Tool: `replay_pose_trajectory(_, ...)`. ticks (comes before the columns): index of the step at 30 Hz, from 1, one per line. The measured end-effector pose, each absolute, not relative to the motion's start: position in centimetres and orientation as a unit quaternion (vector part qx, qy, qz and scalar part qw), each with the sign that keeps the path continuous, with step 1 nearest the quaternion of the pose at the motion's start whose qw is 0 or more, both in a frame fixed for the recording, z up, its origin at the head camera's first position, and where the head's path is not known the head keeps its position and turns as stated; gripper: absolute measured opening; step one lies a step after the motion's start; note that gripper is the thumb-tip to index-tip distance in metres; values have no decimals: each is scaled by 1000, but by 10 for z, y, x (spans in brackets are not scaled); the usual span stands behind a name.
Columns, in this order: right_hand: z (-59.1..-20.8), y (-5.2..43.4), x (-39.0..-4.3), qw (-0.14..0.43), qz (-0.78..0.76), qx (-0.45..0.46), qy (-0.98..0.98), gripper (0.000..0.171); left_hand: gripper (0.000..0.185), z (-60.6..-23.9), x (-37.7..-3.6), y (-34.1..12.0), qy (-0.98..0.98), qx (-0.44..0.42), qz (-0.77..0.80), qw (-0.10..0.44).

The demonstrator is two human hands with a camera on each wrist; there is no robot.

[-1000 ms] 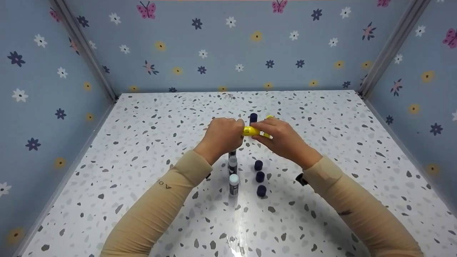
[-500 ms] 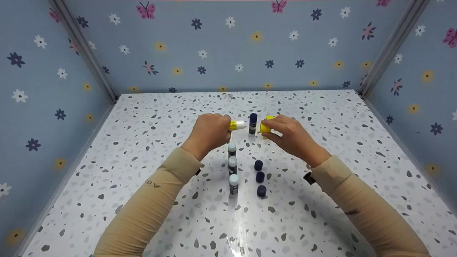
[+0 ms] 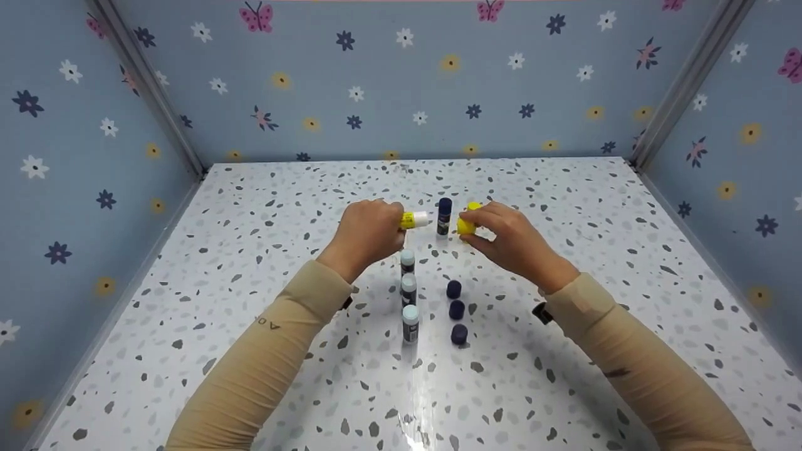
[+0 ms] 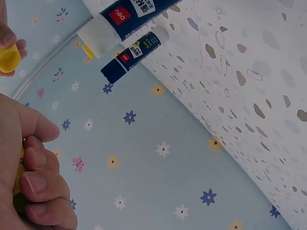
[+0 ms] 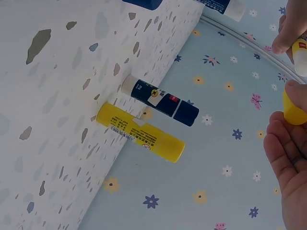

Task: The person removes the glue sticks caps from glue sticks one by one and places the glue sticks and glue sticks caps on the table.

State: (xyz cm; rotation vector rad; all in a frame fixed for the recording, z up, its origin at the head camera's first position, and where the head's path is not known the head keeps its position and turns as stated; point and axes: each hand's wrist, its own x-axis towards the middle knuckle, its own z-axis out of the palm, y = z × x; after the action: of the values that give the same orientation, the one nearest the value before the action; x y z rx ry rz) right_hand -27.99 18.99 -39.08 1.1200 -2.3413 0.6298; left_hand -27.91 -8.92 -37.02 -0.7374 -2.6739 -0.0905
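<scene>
Frame centre: left hand [image 3: 366, 233] grips uncapped yellow glue stick [image 3: 415, 219]; right hand [image 3: 509, 241] pinches its yellow cap [image 3: 465, 226]. Hands apart. Risk: lowering either could topple the standing blue stick [image 3: 444, 216] between them on the table [image 3: 250, 250].

Speckled table [image 3: 250, 250], three loose caps [image 3: 457, 310]

We're looking into a small staged recording booth: a speckled terrazzo-print tabletop [image 3: 250, 263] boxed in by blue flower-and-butterfly wallpaper panels [image 3: 388, 81], metal corner posts [image 3: 153, 94] rising at the tabletop's far corners.
</scene>
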Motion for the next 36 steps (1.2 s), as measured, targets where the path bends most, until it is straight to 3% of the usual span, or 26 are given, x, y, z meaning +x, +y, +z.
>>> replay_pose_trajectory(12, -401, 186, -282, 143, 232, 378, -885, 27, 16, -378, -284, -96, -953, -226, -119, 162)
replay_pose_trajectory(18, -405, 184, -285, 117, 217, 368, -896, 25, 19, -379, -287, -97, -954, -193, -193, 127)
replay_pose_trajectory(36, -423, 176, -293, 5, 143, 360, -922, 35, 27, -384, -289, -99, -882, -141, -439, 91)
